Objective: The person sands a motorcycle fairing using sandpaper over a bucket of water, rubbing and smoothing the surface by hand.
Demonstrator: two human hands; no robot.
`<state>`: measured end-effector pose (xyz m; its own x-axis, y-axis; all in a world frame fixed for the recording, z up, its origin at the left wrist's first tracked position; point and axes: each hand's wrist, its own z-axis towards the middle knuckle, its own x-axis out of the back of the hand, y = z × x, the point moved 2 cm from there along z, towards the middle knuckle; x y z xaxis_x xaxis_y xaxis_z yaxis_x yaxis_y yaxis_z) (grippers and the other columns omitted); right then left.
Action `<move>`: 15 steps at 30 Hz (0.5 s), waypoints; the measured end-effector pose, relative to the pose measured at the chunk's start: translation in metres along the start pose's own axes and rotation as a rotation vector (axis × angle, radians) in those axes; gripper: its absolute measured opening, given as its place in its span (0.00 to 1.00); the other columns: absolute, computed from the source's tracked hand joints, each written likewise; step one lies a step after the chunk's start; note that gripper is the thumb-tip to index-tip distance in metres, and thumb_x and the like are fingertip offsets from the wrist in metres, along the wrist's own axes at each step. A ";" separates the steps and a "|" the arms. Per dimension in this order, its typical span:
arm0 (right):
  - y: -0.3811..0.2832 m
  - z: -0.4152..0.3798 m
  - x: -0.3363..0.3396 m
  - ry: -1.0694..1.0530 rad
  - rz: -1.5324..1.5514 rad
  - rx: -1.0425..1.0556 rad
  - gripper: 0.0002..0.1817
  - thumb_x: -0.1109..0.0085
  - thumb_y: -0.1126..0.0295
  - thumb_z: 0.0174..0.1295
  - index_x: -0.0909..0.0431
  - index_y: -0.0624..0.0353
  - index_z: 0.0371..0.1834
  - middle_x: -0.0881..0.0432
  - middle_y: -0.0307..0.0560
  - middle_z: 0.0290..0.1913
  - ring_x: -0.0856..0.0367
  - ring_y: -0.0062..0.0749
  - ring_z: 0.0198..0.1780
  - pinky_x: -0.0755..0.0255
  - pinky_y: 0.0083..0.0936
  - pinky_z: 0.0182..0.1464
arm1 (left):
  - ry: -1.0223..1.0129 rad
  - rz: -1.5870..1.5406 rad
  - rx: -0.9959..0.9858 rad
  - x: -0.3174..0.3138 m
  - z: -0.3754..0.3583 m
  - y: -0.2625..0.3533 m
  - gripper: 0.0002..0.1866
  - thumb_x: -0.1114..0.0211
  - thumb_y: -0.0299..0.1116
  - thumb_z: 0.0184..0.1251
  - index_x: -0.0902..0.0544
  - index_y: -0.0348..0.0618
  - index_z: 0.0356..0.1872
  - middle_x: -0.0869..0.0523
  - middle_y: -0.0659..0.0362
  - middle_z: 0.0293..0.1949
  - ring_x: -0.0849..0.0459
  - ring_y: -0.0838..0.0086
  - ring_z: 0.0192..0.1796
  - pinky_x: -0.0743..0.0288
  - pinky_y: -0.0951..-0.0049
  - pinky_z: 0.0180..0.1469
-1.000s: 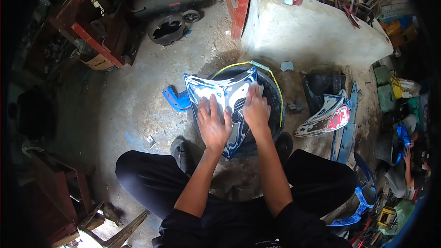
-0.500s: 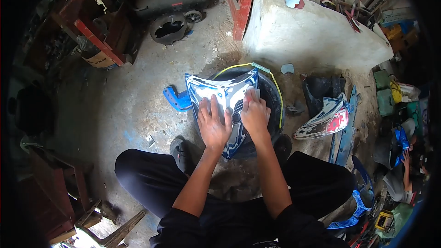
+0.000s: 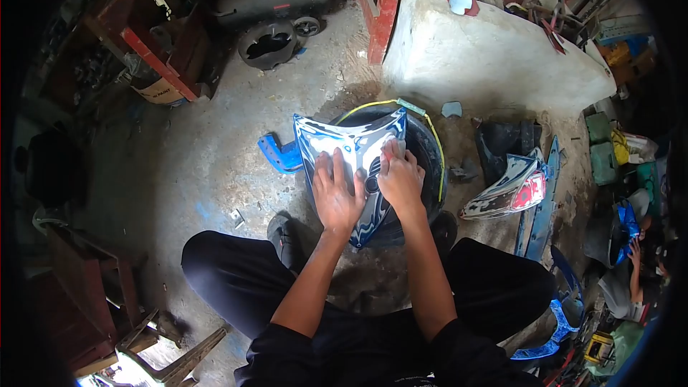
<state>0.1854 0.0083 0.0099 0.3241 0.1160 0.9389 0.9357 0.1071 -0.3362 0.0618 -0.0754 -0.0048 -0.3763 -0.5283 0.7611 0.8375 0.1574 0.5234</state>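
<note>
A motorcycle fairing panel (image 3: 351, 137), blue with worn white and grey patches and a dark vent, lies across the top of a black tub (image 3: 433, 197). My left hand (image 3: 337, 199) rests flat on the panel's left half, fingers spread. On the right half, beside the vent, my right hand (image 3: 401, 180) presses down with its fingers bent and held together. Whatever is under those fingertips is hidden. A yellow-green hose-like handle (image 3: 438, 145) curves round the tub's far and right rim.
Left of the tub lies a blue plastic part (image 3: 281, 155). To the right are another patchy fairing piece (image 3: 505, 190) and a long blue strip (image 3: 539, 208). A white block wall (image 3: 487, 50) stands ahead. At far right, another person's hand (image 3: 635, 254) touches a blue part.
My right hand has shifted very slightly on the panel, while my left hand stays in place. The whole view has moved a little.
</note>
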 end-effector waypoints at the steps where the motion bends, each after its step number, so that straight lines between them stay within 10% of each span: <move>1: 0.000 -0.002 -0.003 0.004 -0.004 -0.012 0.27 0.56 0.55 0.79 0.28 0.47 0.77 0.26 0.43 0.77 0.27 0.57 0.73 0.33 0.57 0.72 | -0.026 -0.006 0.011 0.000 0.000 0.000 0.33 0.38 0.44 0.74 0.29 0.38 0.75 0.29 0.34 0.70 0.30 0.39 0.73 0.34 0.45 0.74; 2: 0.003 0.006 -0.004 -0.083 0.037 -0.037 0.27 0.57 0.54 0.80 0.29 0.46 0.78 0.32 0.41 0.81 0.36 0.56 0.80 0.40 0.68 0.73 | -0.027 -0.003 0.009 -0.001 0.001 -0.002 0.33 0.38 0.44 0.74 0.29 0.38 0.75 0.29 0.34 0.70 0.30 0.39 0.73 0.34 0.45 0.74; 15: 0.001 -0.015 -0.014 -0.045 0.183 -0.041 0.28 0.61 0.53 0.82 0.32 0.45 0.80 0.39 0.42 0.85 0.44 0.63 0.83 0.51 0.71 0.79 | -0.006 0.003 0.007 -0.001 -0.003 0.001 0.33 0.37 0.44 0.74 0.28 0.39 0.75 0.28 0.34 0.70 0.28 0.39 0.72 0.33 0.45 0.72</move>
<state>0.1843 -0.0082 -0.0026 0.4839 0.1742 0.8576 0.8667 0.0403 -0.4972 0.0637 -0.0770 -0.0062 -0.3761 -0.5226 0.7652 0.8360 0.1647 0.5234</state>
